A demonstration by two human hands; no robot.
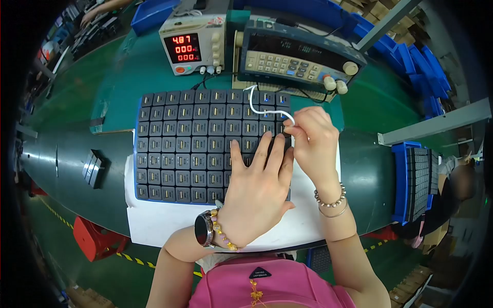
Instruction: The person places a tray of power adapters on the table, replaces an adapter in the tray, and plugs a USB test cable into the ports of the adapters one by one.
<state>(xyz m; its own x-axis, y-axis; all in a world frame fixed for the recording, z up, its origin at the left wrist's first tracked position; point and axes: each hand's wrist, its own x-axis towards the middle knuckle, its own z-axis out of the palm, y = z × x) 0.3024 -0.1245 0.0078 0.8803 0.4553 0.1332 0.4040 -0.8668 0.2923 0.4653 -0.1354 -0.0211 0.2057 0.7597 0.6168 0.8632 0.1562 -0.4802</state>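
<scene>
Pinching 1 end of a thin white cable (277, 111), the right hand (314, 134) has a closed grip over the right edge of a grid of small black rectangular modules (197, 145) in a blue tray (135, 164) on the dark green bench (364, 169). The left hand (262, 197) lies spread across them, gripping nothing. The cable looks light and soft, best held by its hidden plug; the modules look stiff. The boxy white power supply (215, 25) reads 4.87, 000, 000; module lettering is illegible.

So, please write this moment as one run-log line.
left hand: fingers spread over black modules | right hand: holding white cable | power supply: display lit
</scene>
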